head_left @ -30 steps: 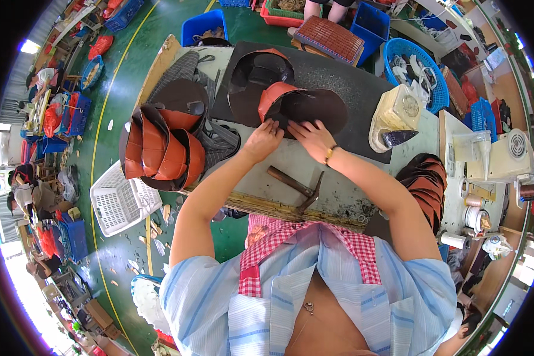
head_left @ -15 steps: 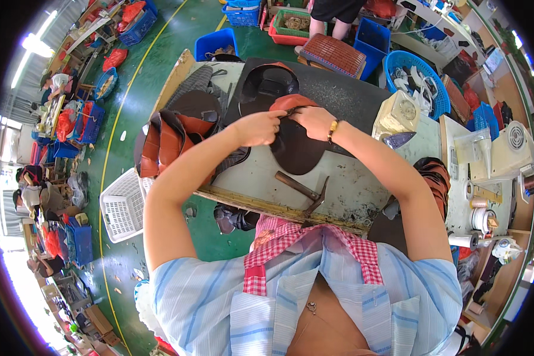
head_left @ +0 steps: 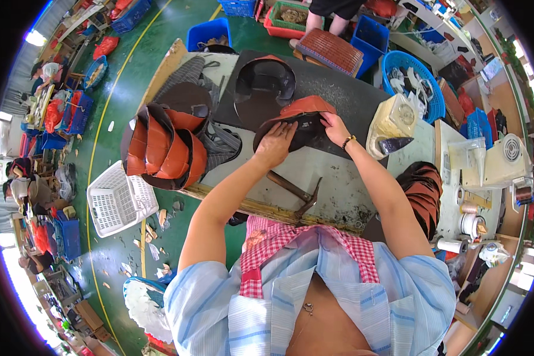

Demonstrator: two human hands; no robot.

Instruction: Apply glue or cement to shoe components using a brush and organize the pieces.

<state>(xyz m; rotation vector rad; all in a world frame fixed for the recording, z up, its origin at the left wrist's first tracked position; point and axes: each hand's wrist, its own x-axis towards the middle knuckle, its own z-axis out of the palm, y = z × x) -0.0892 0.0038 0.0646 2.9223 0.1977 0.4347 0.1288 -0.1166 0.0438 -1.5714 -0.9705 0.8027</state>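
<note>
A curved reddish-brown leather piece point(head_left: 308, 106) with a dark lining is held up over the bench. My right hand point(head_left: 336, 129) pinches its right edge between thumb and fingers. Against the dark lining, my left hand point(head_left: 276, 144) lies with its fingers stretched out. Below the hands a hammer point(head_left: 291, 188) with a wooden handle rests on the bench top. Behind the piece, another dark-lined leather piece point(head_left: 265, 83) stands on a black mat point(head_left: 344, 89). Several folded brown leather pieces point(head_left: 160, 145) are heaped to the left of my left hand.
A cream block-shaped device point(head_left: 393, 121) stands on the bench's right side. Near my right arm is a stack of brown leather pieces point(head_left: 424, 193). A white basket point(head_left: 115, 204) sits left of the bench. Blue bins point(head_left: 209, 34) and another person's legs point(head_left: 337, 21) are beyond it.
My hands, close together at the top edge before, are now apart. The leather piece is turned with its dark lining showing; my left hand has moved lower onto it. The view has shifted slightly.
</note>
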